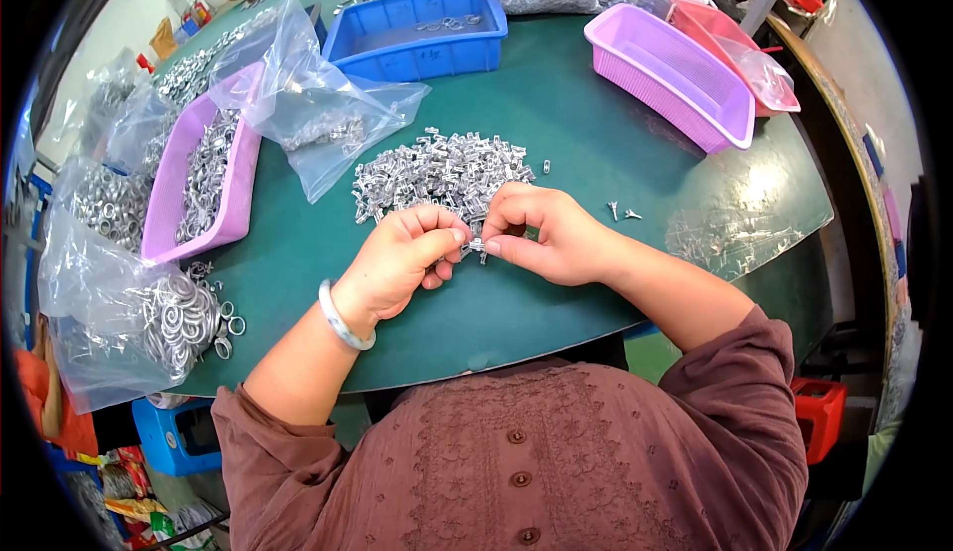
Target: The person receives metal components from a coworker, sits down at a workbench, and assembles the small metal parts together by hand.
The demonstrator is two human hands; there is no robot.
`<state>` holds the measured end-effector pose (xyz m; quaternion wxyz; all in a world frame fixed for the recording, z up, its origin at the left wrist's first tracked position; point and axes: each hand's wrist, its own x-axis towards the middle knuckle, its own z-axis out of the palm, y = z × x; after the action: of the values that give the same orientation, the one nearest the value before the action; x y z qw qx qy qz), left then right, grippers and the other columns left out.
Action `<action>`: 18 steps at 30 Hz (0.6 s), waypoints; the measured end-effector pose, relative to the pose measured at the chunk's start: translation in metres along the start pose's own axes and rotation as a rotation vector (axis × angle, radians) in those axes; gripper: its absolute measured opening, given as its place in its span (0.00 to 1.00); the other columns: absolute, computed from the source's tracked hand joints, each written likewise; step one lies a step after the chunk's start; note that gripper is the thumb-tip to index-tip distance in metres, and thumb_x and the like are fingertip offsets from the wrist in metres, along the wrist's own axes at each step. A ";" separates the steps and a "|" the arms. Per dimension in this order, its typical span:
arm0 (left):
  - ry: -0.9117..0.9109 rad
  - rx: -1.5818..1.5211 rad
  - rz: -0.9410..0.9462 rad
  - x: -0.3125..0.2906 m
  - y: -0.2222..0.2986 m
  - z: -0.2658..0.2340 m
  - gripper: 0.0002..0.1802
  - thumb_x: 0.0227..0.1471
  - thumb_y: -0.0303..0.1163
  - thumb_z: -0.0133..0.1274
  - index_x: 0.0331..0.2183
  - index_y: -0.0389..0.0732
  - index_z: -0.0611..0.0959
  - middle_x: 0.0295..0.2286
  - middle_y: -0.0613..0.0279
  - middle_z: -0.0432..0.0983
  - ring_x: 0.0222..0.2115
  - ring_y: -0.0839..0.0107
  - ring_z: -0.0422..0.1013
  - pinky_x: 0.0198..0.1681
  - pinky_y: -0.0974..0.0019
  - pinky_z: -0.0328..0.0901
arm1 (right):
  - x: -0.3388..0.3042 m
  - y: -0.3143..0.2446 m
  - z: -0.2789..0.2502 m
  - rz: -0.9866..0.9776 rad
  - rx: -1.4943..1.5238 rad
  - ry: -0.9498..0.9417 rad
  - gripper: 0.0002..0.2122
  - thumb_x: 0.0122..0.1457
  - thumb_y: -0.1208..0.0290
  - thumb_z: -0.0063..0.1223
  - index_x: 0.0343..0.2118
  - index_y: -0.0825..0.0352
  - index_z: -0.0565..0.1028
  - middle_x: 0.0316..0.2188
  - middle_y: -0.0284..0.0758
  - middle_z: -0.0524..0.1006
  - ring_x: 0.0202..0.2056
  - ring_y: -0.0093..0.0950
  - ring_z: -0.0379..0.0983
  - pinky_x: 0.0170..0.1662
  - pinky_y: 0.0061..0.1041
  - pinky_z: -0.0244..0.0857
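Right at the near edge of the pile (437,179), both hands meet over one small silvery part (476,245). The left hand (397,258) is drawn in tight, thumb and forefinger pinched at the part, the other fingers curled under; the right hand (556,235) comes in from its own side, thumb and forefinger almost together on it too. Fingertips cover much of the piece, so whether it is whole, or two bits being joined, I can't tell. How far along are we? Early, by my reading: the pile spreads broad and heaped across the table (556,303) just beyond the fingers, plenty there to get through. On the done side, little shows for certain. Two loose pieces (622,212) lie off to the right, apart from the pile; they may be set aside, or simply strays. The blue bin (427,63) up ahead holds a few rings (449,24), and the left-hand basket (238,189) carries plenty of metal bits, but nothing marks either lot as finished. So one piece is in work, a big heap waits, and the finished count stays anyone's guess.
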<state>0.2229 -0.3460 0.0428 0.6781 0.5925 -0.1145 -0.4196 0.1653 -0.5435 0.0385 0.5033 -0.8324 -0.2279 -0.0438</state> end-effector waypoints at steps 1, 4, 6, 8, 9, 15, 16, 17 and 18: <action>0.004 -0.004 0.007 0.000 0.000 0.001 0.04 0.49 0.28 0.48 0.27 0.39 0.76 0.20 0.69 0.69 0.18 0.83 0.63 0.17 0.81 0.56 | 0.000 0.000 -0.001 0.000 0.000 0.003 0.03 0.47 0.75 0.52 0.24 0.67 0.72 0.24 0.33 0.69 0.25 0.25 0.66 0.27 0.22 0.61; -0.009 0.003 0.004 0.000 0.000 0.001 0.05 0.50 0.28 0.48 0.29 0.39 0.77 0.20 0.69 0.69 0.18 0.83 0.63 0.18 0.81 0.56 | 0.000 -0.001 -0.003 0.051 0.010 -0.031 0.03 0.49 0.76 0.51 0.26 0.69 0.71 0.25 0.33 0.69 0.30 0.26 0.66 0.33 0.22 0.60; -0.006 0.018 0.003 0.000 0.000 0.002 0.05 0.50 0.28 0.48 0.29 0.38 0.77 0.20 0.69 0.69 0.18 0.83 0.63 0.18 0.81 0.56 | 0.000 0.001 -0.003 0.050 0.007 -0.020 0.03 0.49 0.76 0.51 0.25 0.69 0.71 0.25 0.33 0.69 0.30 0.26 0.66 0.34 0.23 0.60; -0.002 0.033 0.001 0.000 0.000 0.003 0.05 0.50 0.28 0.47 0.30 0.38 0.77 0.20 0.70 0.69 0.18 0.83 0.63 0.18 0.81 0.56 | 0.000 0.002 -0.003 0.054 -0.001 -0.017 0.03 0.49 0.76 0.51 0.25 0.69 0.71 0.25 0.33 0.69 0.30 0.26 0.65 0.34 0.23 0.60; 0.007 0.048 0.000 0.001 -0.001 0.003 0.06 0.50 0.27 0.47 0.31 0.38 0.77 0.20 0.70 0.68 0.18 0.84 0.62 0.18 0.81 0.56 | 0.000 0.003 -0.003 0.057 -0.009 -0.017 0.03 0.49 0.76 0.51 0.25 0.69 0.71 0.25 0.33 0.69 0.29 0.26 0.65 0.34 0.23 0.60; 0.038 0.113 0.051 0.000 -0.001 0.006 0.09 0.49 0.25 0.47 0.36 0.38 0.75 0.22 0.71 0.67 0.18 0.85 0.61 0.18 0.82 0.56 | 0.000 0.003 -0.005 0.128 0.011 -0.004 0.02 0.50 0.76 0.49 0.26 0.69 0.71 0.25 0.32 0.69 0.30 0.24 0.65 0.33 0.22 0.59; 0.044 0.126 0.049 0.000 -0.001 0.006 0.10 0.49 0.24 0.47 0.37 0.38 0.74 0.22 0.71 0.67 0.18 0.85 0.61 0.18 0.82 0.56 | 0.000 0.002 -0.005 0.128 0.011 -0.004 0.02 0.50 0.76 0.49 0.26 0.69 0.71 0.25 0.32 0.69 0.30 0.24 0.65 0.33 0.22 0.59; 0.044 0.126 0.050 0.000 -0.001 0.006 0.10 0.49 0.24 0.47 0.37 0.38 0.74 0.22 0.71 0.67 0.18 0.85 0.61 0.18 0.82 0.56 | 0.000 0.001 -0.005 0.129 0.000 -0.001 0.02 0.50 0.76 0.49 0.26 0.69 0.72 0.25 0.32 0.69 0.29 0.24 0.65 0.33 0.21 0.59; 0.041 0.133 0.055 0.000 -0.002 0.005 0.10 0.49 0.24 0.47 0.37 0.38 0.74 0.22 0.71 0.67 0.18 0.85 0.61 0.18 0.82 0.56 | 0.000 0.001 -0.005 0.129 -0.012 0.003 0.02 0.50 0.76 0.49 0.26 0.69 0.72 0.25 0.32 0.69 0.29 0.24 0.65 0.33 0.21 0.59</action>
<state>0.2187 -0.3497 0.0423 0.6509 0.6411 -0.1445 -0.3801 0.1668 -0.5484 0.0406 0.5005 -0.8482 -0.1726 -0.0136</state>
